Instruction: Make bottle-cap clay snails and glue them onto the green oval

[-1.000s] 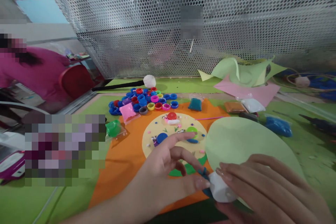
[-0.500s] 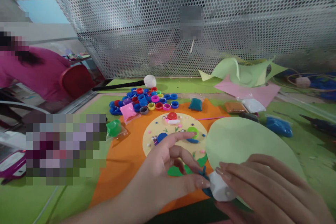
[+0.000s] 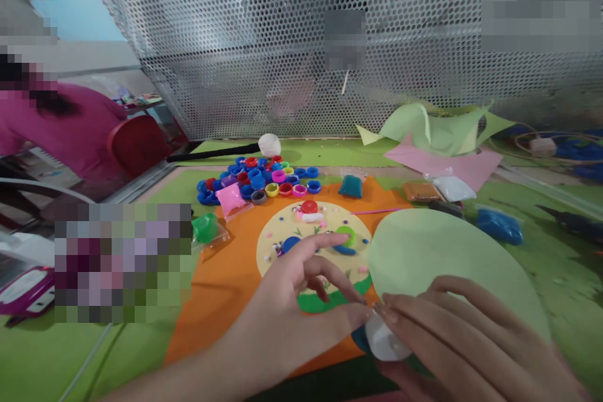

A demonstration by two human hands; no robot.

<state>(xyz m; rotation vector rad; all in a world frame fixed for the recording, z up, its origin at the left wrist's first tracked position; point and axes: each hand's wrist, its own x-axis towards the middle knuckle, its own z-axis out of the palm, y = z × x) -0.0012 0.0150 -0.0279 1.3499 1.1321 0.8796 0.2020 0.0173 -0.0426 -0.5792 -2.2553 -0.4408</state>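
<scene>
A small white plastic cap-like piece (image 3: 384, 342) sits low and right of centre in the frame, gripped in my right hand (image 3: 466, 345), whose fingers curl closed over it. My left hand (image 3: 301, 314) meets it from the left, thumb and one finger narrowed to a pinch at its edge, the other fingers spread. A scrap of blue clay (image 3: 360, 338) shows just beneath. Beyond lie the orange paper sheet (image 3: 221, 282), the pale yellow disc dotted with clay shapes (image 3: 325, 226) and a light green paper circle (image 3: 433, 251) on the green counter (image 3: 565, 276). Bottle caps in mixed colours (image 3: 257, 179) cluster above centre. My judgement: a slipped pinch could smear the soft clay or knock pieces off the disc.
</scene>
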